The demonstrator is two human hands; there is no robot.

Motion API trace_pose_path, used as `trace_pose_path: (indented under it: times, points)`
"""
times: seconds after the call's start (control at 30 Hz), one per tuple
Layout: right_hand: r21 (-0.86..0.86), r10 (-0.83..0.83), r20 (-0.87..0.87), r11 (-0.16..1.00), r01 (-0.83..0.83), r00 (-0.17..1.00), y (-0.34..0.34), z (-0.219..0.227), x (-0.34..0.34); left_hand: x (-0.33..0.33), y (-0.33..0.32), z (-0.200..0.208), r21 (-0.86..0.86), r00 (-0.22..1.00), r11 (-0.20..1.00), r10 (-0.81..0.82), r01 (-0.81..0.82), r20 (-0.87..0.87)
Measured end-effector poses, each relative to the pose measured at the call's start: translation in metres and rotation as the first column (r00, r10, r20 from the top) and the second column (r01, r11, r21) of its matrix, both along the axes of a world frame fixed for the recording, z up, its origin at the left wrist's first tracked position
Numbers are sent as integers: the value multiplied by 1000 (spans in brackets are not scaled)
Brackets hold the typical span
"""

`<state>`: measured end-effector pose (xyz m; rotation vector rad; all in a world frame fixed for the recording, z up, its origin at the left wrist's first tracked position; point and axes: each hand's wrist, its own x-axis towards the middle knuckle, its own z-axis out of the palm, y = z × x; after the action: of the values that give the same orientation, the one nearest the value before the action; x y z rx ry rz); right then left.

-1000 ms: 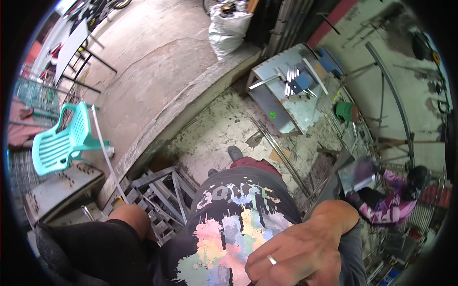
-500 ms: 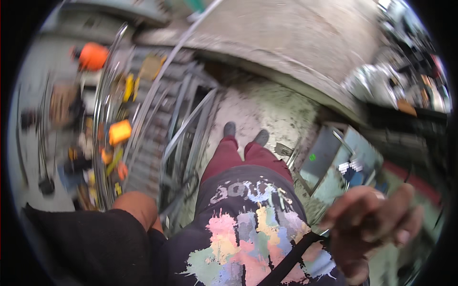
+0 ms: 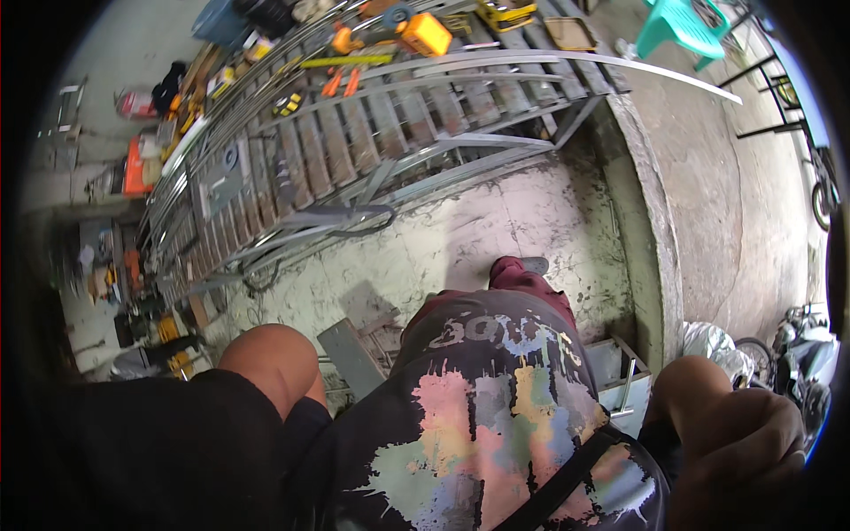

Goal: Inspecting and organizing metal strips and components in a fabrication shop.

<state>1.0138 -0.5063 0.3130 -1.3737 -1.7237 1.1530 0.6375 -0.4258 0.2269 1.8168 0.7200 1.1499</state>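
Observation:
My right hand (image 3: 753,434) is raised at the lower right, dim and close to the camera. Its fingers look folded in, and I see nothing in them. Only the bent arm (image 3: 270,363) shows on my left; the left hand is out of sight. Ahead stands a slatted metal bench (image 3: 354,133), beyond reach of either hand. On it lie a yellow-and-orange power tool (image 3: 425,34), a pair of orange-handled hand tools (image 3: 341,82), a yellow-black tape measure (image 3: 288,104) and a yellow-green strip (image 3: 345,60). A long metal bar (image 3: 637,66) sticks out past the bench's right end.
A low concrete ledge (image 3: 642,221) runs along my right. A grey metal box (image 3: 611,358) sits close by my right side. Beyond the ledge are a green plastic chair (image 3: 682,31) and a motorcycle (image 3: 806,354). A blue bin (image 3: 217,22) stands behind the bench.
My view has swung left, so the bench now spans the space ahead and the ledge lies to my right. My right hand has shifted right, and its fingers look more folded.

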Motion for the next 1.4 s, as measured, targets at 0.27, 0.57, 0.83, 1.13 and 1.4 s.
trace_pose_path:
  times: [0.27, 0.57, 0.83, 1.13, 1.4]
  points:
    - [339, -32, -461, 917, 210, 887, -40, -81, -88, -69, -28, -16, 55, 987, 985, 162, -162, -1]
    - [14, -493, -206, 862, 506, 845, -2, -189, -188, -194, -19, -90, -433, 979, 881, 134, -189, -154]
    - [243, -33, 81, 970, 12, 996, 84, -158, -295, -274, -29, -128, -189, 683, 978, -76, -92, -726]
    - [336, 305, 87, 887, -316, 948, 244, -191, -390, -342, 13, -134, -74, 613, 917, 201, -392, -764]
    - [272, 592, 244, 718, -640, 768, 384, -201, -470, -385, 80, -119, -73, 422, 778, 257, -624, -870]
